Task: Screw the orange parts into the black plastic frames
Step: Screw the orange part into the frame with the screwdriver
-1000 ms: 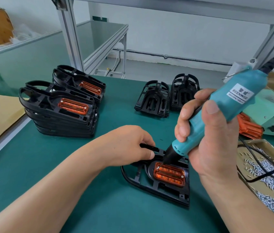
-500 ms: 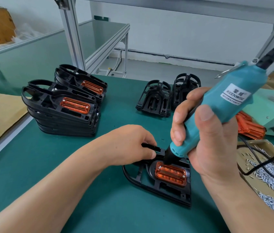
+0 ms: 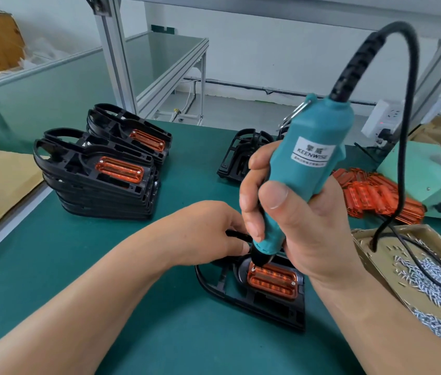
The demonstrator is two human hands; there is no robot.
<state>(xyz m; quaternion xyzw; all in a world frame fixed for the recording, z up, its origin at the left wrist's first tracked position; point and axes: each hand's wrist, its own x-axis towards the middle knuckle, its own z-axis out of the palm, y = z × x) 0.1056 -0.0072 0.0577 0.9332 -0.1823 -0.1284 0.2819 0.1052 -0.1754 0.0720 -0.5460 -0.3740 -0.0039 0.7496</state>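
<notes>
A black plastic frame (image 3: 252, 307) lies on the green mat near me, with an orange part (image 3: 272, 283) seated in it. My left hand (image 3: 208, 234) grips the frame's far edge. My right hand (image 3: 295, 226) holds a teal electric screwdriver (image 3: 308, 169), nearly upright, its black tip on the orange part's upper left corner. Screw heads show at the part's left and right ends.
Two stacks of frames fitted with orange parts (image 3: 100, 180) stand at the left. Bare black frames (image 3: 241, 158) stand at the back. Loose orange parts (image 3: 376, 193) lie at the right, beside a cardboard tray of screws (image 3: 430, 288). The screwdriver's black cable (image 3: 403, 158) loops over that tray.
The screwdriver has swung from a strong rightward lean to almost upright, tip still on the orange part's upper left corner. My left hand has stayed on the frame.
</notes>
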